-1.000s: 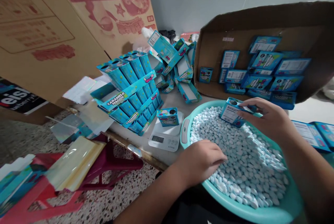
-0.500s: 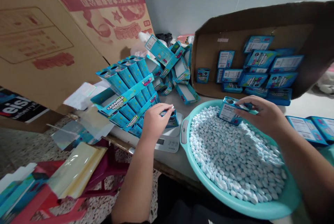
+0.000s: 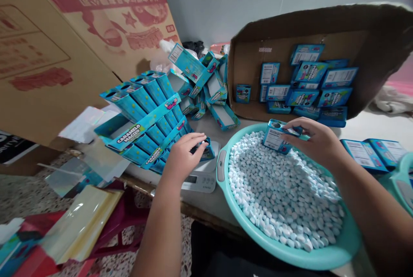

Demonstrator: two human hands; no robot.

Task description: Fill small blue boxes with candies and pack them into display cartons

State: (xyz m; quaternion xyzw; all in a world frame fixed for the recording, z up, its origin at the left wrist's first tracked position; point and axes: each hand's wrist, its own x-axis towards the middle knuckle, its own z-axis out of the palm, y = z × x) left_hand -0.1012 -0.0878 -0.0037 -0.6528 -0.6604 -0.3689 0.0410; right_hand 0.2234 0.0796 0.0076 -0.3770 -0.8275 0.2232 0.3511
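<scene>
My right hand [image 3: 311, 139] grips a small blue candy box [image 3: 276, 136] at its right end. The box is tilted over the white and pale blue candies [image 3: 284, 191] in a round turquoise tub [image 3: 227, 184]. An opening shows in the box's top. On a white kitchen scale [image 3: 204, 181] stands another blue candy box [image 3: 208, 151]. My left hand [image 3: 185, 156] is at this box's upper left edge, fingers bent over the top and thumb against the front. The fingers partly hide the box. No candy shows in that hand.
Blue boxes fill stacked display trays [image 3: 145, 126] left of the scale. Loose display trays [image 3: 206, 83] lie piled behind. A cardboard carton [image 3: 250, 53] on its side holds several blue boxes. More boxes [image 3: 371, 154] and a second turquoise tub [image 3: 402, 182] stand at right.
The white candy pinched in my left fingers is no longer visible. Those fingers have lowered to the box on the scale. My right hand still grips its box; the view has shifted slightly.
</scene>
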